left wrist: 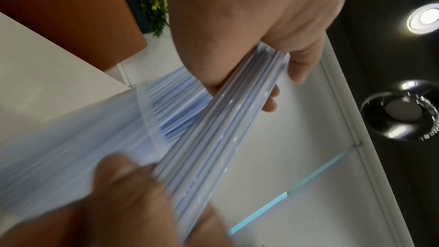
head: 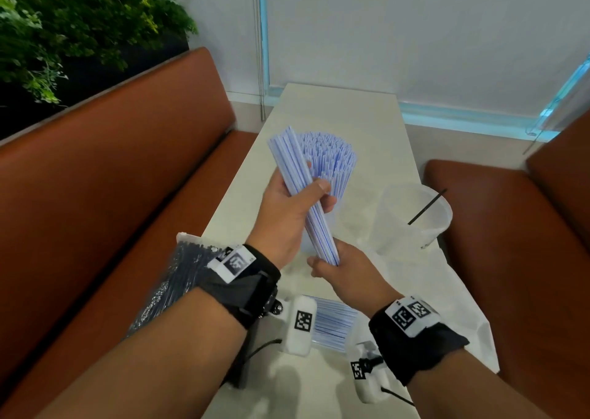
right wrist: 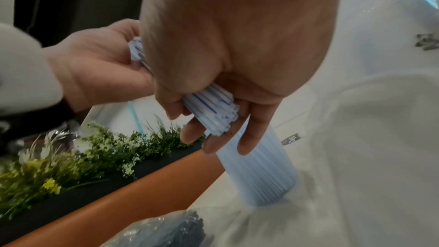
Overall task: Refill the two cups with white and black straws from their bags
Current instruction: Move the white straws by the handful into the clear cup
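Bundle: bunch of white straws (head: 311, 201) with thin blue stripes, held up over the table (head: 360, 121), tilted so the top leans away and to the left
Left hand: left hand (head: 287, 208) grips the bundle around its middle, thumb on the near side, fingers wrapped round the back
Right hand: right hand (head: 344, 268) has the bottom end, fingers curled round the straw tips; the right wrist view shows it pretty clearly
Full cup: cup (head: 332, 163) packed with white straws stands on the table right behind the bundle
Other cup: clear cup (head: 418, 217) off to the right, with just one black straw (head: 426, 207) leaning in it
White bag: flat bag of white straws (head: 332, 323) lies on the table, under the wrists
Black bag: bag of black straws (head: 172, 284) lies at the table's left edge, partly hidden by the left arm
Around: orange bench seats (head: 111, 179) on both sides, green plants (head: 79, 26) behind the left one
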Action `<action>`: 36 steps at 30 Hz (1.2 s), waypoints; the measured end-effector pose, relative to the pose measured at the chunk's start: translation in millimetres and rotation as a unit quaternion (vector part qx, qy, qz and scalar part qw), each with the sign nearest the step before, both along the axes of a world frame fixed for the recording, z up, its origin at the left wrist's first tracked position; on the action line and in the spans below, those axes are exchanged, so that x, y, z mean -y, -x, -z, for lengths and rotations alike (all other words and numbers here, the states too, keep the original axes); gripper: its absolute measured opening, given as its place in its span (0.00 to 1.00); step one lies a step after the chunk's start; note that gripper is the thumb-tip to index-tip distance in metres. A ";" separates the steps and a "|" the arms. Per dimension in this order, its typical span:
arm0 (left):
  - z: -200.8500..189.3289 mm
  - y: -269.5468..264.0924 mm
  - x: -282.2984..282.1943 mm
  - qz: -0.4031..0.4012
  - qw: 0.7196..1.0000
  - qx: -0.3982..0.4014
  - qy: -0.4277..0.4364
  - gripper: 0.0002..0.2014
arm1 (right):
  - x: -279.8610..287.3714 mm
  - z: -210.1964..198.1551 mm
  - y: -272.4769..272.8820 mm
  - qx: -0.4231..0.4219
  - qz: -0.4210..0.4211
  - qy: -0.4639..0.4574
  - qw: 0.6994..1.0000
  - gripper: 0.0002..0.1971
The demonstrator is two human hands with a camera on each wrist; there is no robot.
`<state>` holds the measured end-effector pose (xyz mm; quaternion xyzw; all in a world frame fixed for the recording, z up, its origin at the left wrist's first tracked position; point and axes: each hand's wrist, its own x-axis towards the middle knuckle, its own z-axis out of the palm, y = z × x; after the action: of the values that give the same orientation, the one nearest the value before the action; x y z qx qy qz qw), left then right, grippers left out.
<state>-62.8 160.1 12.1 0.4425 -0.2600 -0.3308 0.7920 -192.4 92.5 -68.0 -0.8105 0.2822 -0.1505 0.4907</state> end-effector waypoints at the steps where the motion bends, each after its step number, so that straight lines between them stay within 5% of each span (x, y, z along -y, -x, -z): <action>1: -3.8 -6.2 -0.4 0.011 1.000 0.004 0.004 0.14 | -0.5 2.2 -0.5 -0.008 -0.005 0.006 1.000 0.06; 5: -22.1 -19.9 -2.1 0.072 0.994 0.085 -0.024 0.05 | 6.1 3.5 -10.2 -0.032 -0.026 0.068 0.997 0.11; 10: -53.0 -55.7 6.6 -0.001 0.993 0.113 -0.037 0.10 | 51.3 -10.1 -13.8 -0.136 -0.060 0.203 0.968 0.31; 15: -66.5 -71.3 23.7 0.005 0.990 0.117 -0.078 0.08 | 78.0 -17.1 -33.1 -0.175 0.024 0.235 0.956 0.18; 23: -72.7 -74.2 49.9 -0.187 0.972 0.139 0.038 0.06 | 87.4 -10.5 -47.4 -0.155 0.002 0.210 0.965 0.09; 27: -43.1 -70.7 54.9 -0.163 0.926 0.318 -0.121 0.08 | 88.6 -7.3 -47.2 -0.152 -0.002 0.210 0.966 0.09; 30: -19.7 -73.6 56.1 -0.107 0.850 0.453 -0.244 0.14 | 86.6 -6.4 -46.9 -0.148 0.006 0.214 0.966 0.09; 33: -13.2 -76.4 56.7 -0.121 0.794 0.506 -0.315 0.25 | 85.9 -6.5 -47.2 -0.157 0.011 0.220 0.963 0.08; 36: -22.8 -77.1 52.4 -0.109 0.822 0.477 -0.290 0.44 | 86.5 -6.3 -46.8 -0.156 0.008 0.221 0.963 0.09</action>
<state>14.3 107.8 34.8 0.7800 -0.4476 -0.0502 0.4344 -145.6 5.9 -61.7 -0.9101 0.3213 -0.0845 0.2479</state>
